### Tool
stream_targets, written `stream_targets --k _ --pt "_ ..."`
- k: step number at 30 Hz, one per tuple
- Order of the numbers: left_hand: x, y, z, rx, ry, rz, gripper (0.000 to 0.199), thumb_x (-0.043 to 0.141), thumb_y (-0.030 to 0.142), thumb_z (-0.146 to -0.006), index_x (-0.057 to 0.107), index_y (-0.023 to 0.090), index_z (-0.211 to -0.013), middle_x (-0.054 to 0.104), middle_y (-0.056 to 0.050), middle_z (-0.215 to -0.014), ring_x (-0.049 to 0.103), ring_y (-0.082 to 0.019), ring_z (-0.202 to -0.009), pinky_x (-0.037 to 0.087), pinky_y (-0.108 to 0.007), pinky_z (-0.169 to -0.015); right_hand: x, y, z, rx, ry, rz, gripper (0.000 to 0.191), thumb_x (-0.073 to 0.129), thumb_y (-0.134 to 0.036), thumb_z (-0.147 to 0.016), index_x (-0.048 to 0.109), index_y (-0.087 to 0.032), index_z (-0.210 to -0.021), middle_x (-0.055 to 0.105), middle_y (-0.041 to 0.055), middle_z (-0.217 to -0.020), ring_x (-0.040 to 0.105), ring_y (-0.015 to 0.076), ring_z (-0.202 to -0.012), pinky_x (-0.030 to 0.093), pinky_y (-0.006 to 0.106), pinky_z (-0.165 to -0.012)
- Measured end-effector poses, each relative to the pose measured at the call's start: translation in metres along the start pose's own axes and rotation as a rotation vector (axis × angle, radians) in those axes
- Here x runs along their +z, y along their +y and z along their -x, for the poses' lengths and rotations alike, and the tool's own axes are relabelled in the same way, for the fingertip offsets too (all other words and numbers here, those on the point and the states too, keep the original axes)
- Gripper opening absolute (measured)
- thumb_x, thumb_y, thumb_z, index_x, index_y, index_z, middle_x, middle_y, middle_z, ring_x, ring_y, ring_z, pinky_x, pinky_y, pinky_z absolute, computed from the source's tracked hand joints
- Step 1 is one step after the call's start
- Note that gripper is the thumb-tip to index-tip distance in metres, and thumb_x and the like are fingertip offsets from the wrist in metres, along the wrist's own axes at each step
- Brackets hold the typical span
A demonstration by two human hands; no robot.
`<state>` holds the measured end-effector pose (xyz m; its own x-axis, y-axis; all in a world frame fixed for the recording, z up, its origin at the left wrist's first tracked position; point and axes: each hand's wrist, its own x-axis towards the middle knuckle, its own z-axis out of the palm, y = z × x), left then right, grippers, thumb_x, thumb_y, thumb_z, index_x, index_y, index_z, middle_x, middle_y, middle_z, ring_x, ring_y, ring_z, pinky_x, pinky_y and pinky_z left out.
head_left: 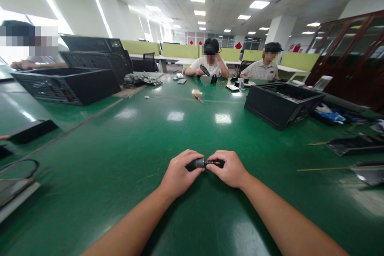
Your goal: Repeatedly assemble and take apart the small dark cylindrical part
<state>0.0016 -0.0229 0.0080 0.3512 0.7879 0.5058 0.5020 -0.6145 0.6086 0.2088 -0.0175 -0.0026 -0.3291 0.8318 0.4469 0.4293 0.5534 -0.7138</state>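
Note:
Over the green table, my left hand (182, 173) wraps its fingers and thumb round the dark body of what looks like an electric screwdriver (199, 163) with a grey collar. The tool lies level and points to the right. My right hand (230, 169) is closed in a pinch at the tool's thin metal bit (212, 163). A dark piece shows between the right fingers; whether it belongs to the tool I cannot tell. Both hands are close together, their fingertips nearly meeting.
A red-handled screwdriver (198, 98) lies farther off on the green table (144, 136). Black computer cases stand right (282, 106) and left (69, 84). Metal brackets (357, 144) lie at the right. Two people sit opposite, one holding a power screwdriver (205, 70); another person is far left.

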Motion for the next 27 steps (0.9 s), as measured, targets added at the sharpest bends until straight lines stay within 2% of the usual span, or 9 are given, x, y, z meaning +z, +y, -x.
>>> stream_targets --k 27 --pt "-0.0003 -0.0021 -0.0002 -0.025 0.029 -0.01 0.025 0.073 0.016 -0.079 0.07 0.025 -0.102 0.068 0.0 -0.1 0.064 -0.015 -0.093 0.05 -0.026 -0.085 -0.0033 -0.0019 0.0007 0.066 0.026 -0.009 0.006 0.072 -0.023 -0.078 0.074 -0.018 -0.079 0.068 0.0023 -0.069 0.059 0.0151 -0.063 0.042 0.026 -0.059"
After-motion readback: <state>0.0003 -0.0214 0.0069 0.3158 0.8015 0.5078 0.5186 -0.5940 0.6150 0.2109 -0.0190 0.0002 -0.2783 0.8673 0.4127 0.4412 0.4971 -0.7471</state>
